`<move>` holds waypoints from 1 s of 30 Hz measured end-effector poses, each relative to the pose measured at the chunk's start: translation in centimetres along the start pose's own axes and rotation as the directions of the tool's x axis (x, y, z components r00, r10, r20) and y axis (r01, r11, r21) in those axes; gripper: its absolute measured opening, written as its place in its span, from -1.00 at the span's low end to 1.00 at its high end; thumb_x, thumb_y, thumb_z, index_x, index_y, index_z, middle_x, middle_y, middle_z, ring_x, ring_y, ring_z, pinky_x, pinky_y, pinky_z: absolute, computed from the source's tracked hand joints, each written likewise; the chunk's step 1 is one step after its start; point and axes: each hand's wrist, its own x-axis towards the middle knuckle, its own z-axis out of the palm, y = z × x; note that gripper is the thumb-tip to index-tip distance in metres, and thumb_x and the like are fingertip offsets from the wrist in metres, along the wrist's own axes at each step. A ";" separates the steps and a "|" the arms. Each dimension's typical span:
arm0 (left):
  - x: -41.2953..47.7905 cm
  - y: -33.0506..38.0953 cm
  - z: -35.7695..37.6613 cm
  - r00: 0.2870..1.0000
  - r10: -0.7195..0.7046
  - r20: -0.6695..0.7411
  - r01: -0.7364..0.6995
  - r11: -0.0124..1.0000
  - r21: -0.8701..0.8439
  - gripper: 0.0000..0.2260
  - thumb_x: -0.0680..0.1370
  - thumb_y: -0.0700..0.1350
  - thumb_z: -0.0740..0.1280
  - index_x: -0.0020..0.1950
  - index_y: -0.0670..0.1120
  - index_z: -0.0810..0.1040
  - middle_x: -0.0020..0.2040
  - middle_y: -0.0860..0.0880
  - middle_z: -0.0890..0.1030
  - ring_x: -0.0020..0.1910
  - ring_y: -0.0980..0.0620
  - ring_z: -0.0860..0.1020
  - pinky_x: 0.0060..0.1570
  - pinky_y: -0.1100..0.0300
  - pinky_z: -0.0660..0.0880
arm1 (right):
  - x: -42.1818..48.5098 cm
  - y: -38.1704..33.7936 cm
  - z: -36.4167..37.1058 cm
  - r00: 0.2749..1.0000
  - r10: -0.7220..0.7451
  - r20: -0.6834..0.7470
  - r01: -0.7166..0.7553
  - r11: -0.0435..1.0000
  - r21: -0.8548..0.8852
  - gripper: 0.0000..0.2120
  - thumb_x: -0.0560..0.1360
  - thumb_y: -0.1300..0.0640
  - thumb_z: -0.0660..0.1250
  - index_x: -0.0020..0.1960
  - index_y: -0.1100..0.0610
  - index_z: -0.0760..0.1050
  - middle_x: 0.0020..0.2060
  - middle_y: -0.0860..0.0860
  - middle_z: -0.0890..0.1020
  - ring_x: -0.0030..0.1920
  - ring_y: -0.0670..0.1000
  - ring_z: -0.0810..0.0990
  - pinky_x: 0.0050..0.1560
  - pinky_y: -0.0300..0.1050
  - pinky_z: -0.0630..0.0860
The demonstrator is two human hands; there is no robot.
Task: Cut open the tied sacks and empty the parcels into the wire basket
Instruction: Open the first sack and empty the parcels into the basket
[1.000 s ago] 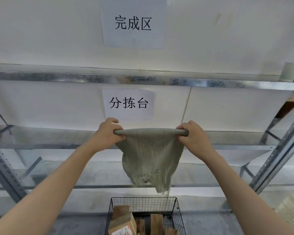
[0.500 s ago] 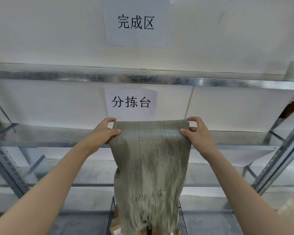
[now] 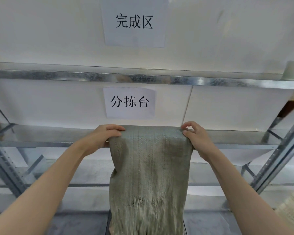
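Okay: left hand (image 3: 105, 139) and right hand (image 3: 196, 139) each grip a top corner of the sack (image 3: 149, 167), which hangs mouth-down over the wire basket (image 3: 108, 224). Risk: the frayed mouth snags anything left inside, and it spills past the rim.

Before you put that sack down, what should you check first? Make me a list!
1. Left hand grips one top corner of the sack: ok.
2. Right hand pinches the other top corner: ok.
3. Sack hangs flat, no lumps showing: ok.
4. Frayed open end points down over the wire basket: ok.
5. All parcels landed inside the basket: cannot tell, the sack hides it.
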 end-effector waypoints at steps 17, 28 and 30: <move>-0.2 -1.0 0.4 0.975 0.202 -0.098 -0.103 0.792 0.602 -0.87 0.41 -0.23 0.36 -0.26 -0.01 0.62 -0.28 0.03 0.61 -0.21 -0.02 0.60 -0.09 -0.02 0.57 | -0.2 1.7 1.8 0.957 -0.236 0.170 0.290 0.806 -0.515 -0.76 0.40 0.23 0.37 0.02 -0.03 0.56 -0.04 0.01 0.56 0.02 0.00 0.50 -0.01 -0.19 0.42; 0.0 -2.0 -1.0 0.986 0.012 -0.168 0.017 0.985 0.169 -0.85 0.47 -0.15 0.43 0.01 -0.14 0.61 -0.03 -0.08 0.68 0.02 -0.02 0.62 0.15 0.07 0.51 | 0.7 1.8 0.0 0.994 -0.005 0.108 0.014 0.996 -0.085 -0.86 0.47 0.25 0.39 0.03 0.15 0.57 -0.05 0.12 0.67 0.02 0.11 0.64 0.03 0.01 0.57; 0.1 -2.3 -0.8 0.978 -0.007 -0.208 0.023 0.997 0.076 -0.79 0.49 -0.16 0.41 0.11 -0.13 0.55 -0.01 -0.13 0.66 -0.02 -0.06 0.63 0.07 0.07 0.54 | 0.7 1.9 0.2 0.998 0.039 0.054 -0.040 0.999 0.023 -0.71 0.48 0.23 0.40 0.17 0.14 0.44 -0.07 0.13 0.64 -0.06 0.10 0.65 -0.13 -0.07 0.58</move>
